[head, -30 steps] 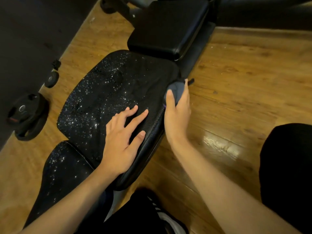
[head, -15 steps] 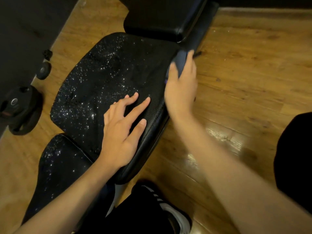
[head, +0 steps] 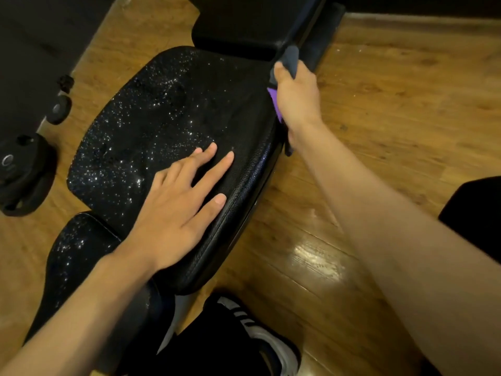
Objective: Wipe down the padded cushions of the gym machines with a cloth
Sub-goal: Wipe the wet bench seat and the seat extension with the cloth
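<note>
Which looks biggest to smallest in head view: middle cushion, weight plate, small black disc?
1. middle cushion
2. weight plate, cut off by the frame edge
3. small black disc, farther away, so true size unsure

No legible text, number or brand name appears anywhere in the frame. The black round weight plate [head: 24, 175] at the left edge carries a pale ring-shaped mark, too blurred to read.

Grainy leatherette cushion [head: 168, 126], glossy wood floor [head: 393, 109]
</note>
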The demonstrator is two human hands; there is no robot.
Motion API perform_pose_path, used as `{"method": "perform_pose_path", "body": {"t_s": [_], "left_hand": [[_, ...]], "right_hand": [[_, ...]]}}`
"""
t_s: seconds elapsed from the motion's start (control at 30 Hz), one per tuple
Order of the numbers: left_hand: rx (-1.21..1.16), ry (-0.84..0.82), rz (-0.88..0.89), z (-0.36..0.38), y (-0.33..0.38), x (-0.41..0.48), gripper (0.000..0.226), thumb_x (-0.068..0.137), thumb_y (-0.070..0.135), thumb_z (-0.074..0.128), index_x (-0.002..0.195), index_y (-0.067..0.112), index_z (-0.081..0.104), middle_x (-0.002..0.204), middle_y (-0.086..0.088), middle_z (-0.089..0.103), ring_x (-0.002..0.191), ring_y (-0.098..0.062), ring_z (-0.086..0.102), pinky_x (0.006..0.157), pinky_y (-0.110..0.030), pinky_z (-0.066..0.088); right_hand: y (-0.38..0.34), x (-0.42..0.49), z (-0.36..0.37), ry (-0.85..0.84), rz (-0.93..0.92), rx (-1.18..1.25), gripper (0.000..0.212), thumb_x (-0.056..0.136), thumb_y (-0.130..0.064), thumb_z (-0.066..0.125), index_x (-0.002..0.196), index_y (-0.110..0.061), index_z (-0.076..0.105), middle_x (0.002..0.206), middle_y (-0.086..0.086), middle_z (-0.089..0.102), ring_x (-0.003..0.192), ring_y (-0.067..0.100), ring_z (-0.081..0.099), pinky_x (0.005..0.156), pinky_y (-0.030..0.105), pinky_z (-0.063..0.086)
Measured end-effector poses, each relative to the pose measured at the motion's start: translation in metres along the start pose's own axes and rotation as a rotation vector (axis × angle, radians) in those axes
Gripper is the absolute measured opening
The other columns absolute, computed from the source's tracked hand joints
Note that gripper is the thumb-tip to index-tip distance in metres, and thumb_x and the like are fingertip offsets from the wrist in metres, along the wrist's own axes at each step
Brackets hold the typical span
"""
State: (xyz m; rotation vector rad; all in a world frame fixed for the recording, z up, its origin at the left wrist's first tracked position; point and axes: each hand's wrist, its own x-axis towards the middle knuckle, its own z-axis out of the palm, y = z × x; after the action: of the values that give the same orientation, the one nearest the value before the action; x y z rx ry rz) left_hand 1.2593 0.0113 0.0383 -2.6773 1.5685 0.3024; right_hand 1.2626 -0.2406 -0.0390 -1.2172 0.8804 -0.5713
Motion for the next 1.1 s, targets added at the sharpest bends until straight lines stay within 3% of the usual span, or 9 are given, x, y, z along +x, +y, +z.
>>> {"method": "perform_pose_path", "body": {"t_s": [0.1, 0.23, 0.37, 0.43, 0.5, 0.63, 0.77, 0.87, 1.1], "left_hand": [[-0.023, 0.023, 0.006, 0.003, -0.001, 0.000, 0.060, 0.108, 0.055, 0.018, 0.165, 0.036, 0.019, 0.172, 0.007, 0.016, 0.159, -0.015, 0.013, 0.120, -0.044, 0.020], [-0.045, 0.070, 0.003, 0.010, 0.000, 0.000, 0.062, 0.108, 0.058, 0.020, 0.165, 0.034, 0.025, 0.171, 0.006, 0.020, 0.158, -0.019, 0.017, 0.116, -0.051, 0.026], [-0.081, 0.110, 0.009, 0.009, 0.002, 0.001, 0.063, 0.108, 0.059, 0.020, 0.162, 0.031, 0.032, 0.168, 0.002, 0.028, 0.155, -0.024, 0.025, 0.112, -0.053, 0.028], [-0.092, 0.122, 0.005, 0.010, 0.004, 0.002, 0.062, 0.108, 0.059, 0.021, 0.162, 0.030, 0.034, 0.167, 0.001, 0.030, 0.154, -0.024, 0.026, 0.113, -0.053, 0.028], [-0.092, 0.135, 0.003, 0.009, 0.004, 0.002, 0.062, 0.108, 0.059, 0.022, 0.161, 0.030, 0.035, 0.167, 0.001, 0.031, 0.154, -0.024, 0.027, 0.113, -0.052, 0.028], [-0.088, 0.134, 0.004, 0.009, 0.005, 0.002, 0.061, 0.107, 0.056, 0.025, 0.161, 0.031, 0.035, 0.168, 0.001, 0.030, 0.154, -0.023, 0.026, 0.113, -0.052, 0.028], [-0.073, 0.113, -0.010, 0.008, 0.003, 0.003, 0.060, 0.105, 0.051, 0.031, 0.162, 0.032, 0.034, 0.169, 0.003, 0.027, 0.156, -0.022, 0.023, 0.115, -0.051, 0.027], [-0.067, 0.097, -0.006, 0.007, 0.004, 0.003, 0.061, 0.106, 0.056, 0.025, 0.162, 0.032, 0.033, 0.169, 0.002, 0.026, 0.156, -0.022, 0.022, 0.115, -0.053, 0.027], [-0.090, 0.100, -0.018, 0.008, 0.006, 0.002, 0.061, 0.107, 0.058, 0.022, 0.162, 0.033, 0.034, 0.169, 0.003, 0.028, 0.156, -0.022, 0.023, 0.115, -0.054, 0.026]], "right_hand": [[0.012, -0.079, 0.010, 0.068, -0.054, 0.021, 0.062, 0.100, -0.048, 0.043, 0.158, -0.031, 0.029, 0.161, -0.002, 0.034, 0.145, 0.020, 0.041, 0.113, 0.049, 0.044], [0.026, -0.195, 0.012, 0.014, -0.103, -0.022, 0.067, 0.107, -0.036, 0.042, 0.163, -0.033, 0.004, 0.169, -0.013, 0.004, 0.155, 0.003, 0.002, 0.126, 0.033, 0.014], [0.013, -0.089, 0.007, 0.091, -0.087, -0.134, 0.060, 0.108, -0.027, 0.046, 0.161, -0.015, 0.022, 0.167, 0.005, 0.024, 0.153, 0.017, 0.022, 0.118, 0.022, 0.017], [0.004, -0.031, 0.001, 0.101, -0.060, -0.188, 0.041, 0.107, -0.025, 0.047, 0.143, -0.007, 0.051, 0.145, 0.011, 0.053, 0.136, 0.026, 0.047, 0.098, 0.021, 0.030], [0.001, -0.010, 0.001, 0.121, -0.050, -0.183, 0.032, 0.106, -0.027, 0.047, 0.127, -0.006, 0.060, 0.129, 0.010, 0.062, 0.123, 0.028, 0.055, 0.083, 0.023, 0.030], [0.013, -0.091, 0.007, 0.115, -0.076, -0.125, 0.057, 0.108, -0.034, 0.044, 0.160, -0.017, 0.028, 0.164, 0.003, 0.031, 0.150, 0.018, 0.029, 0.119, 0.026, 0.025], [0.023, -0.179, 0.012, 0.042, -0.061, -0.051, 0.069, 0.108, -0.035, 0.045, 0.163, -0.031, 0.003, 0.165, -0.016, 0.009, 0.155, 0.004, 0.003, 0.123, 0.021, 0.011], [0.013, -0.132, 0.013, 0.079, -0.022, -0.130, 0.072, 0.106, -0.031, 0.050, 0.164, -0.020, 0.008, 0.169, -0.004, 0.011, 0.156, 0.013, 0.011, 0.123, 0.025, 0.015], [0.004, -0.039, 0.004, 0.109, -0.022, -0.105, 0.060, 0.101, -0.036, 0.061, 0.154, -0.016, 0.040, 0.153, 0.000, 0.047, 0.139, 0.016, 0.045, 0.111, 0.024, 0.034]]}}
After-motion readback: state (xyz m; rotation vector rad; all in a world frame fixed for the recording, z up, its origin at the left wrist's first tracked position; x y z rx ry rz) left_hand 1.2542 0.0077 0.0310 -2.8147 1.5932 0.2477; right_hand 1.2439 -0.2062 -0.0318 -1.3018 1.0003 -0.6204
